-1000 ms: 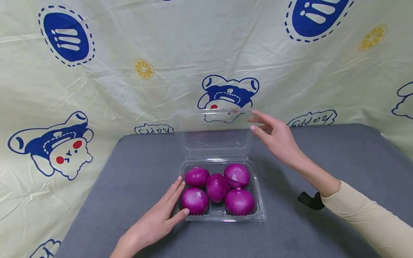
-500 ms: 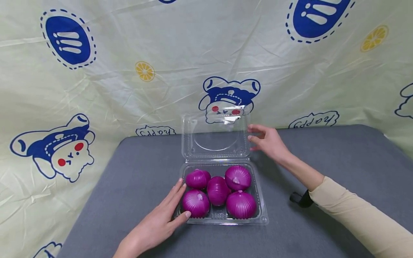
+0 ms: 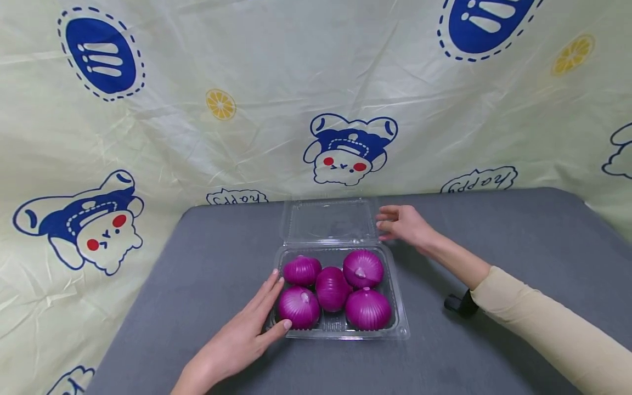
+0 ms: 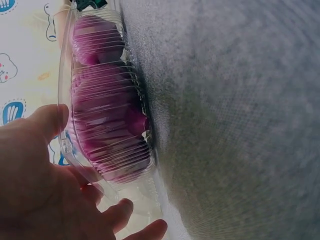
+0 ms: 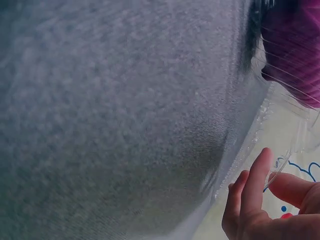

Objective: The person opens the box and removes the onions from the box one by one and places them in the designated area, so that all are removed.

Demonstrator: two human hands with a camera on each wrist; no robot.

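A hinged clear plastic container (image 3: 402,323) holds several purple-red onions (image 3: 367,310). Its lid (image 3: 328,219) leans far back behind the base. My left hand (image 3: 237,340) rests along the base's left side with extended fingers, the thumb at the front left corner. From the left wrist, the thumb (image 4: 52,120) lies over the rim and the other fingers spread below it. My right hand (image 3: 405,224) is at the lid's right edge. In the right wrist view, the lid's thin edge (image 5: 281,165) sits between its thumb and forefinger.
Under the container is a grey cloth-covered table (image 3: 217,263). A pale curtain (image 3: 266,66) with cartoon prints hangs directly behind the table's far edge. A black strap-like piece (image 3: 461,304) shows under the right sleeve (image 3: 538,323).
The lid has swung from upright to lying farther back and lower. My right hand has come down with it along its right edge. The left hand has stayed at the base.
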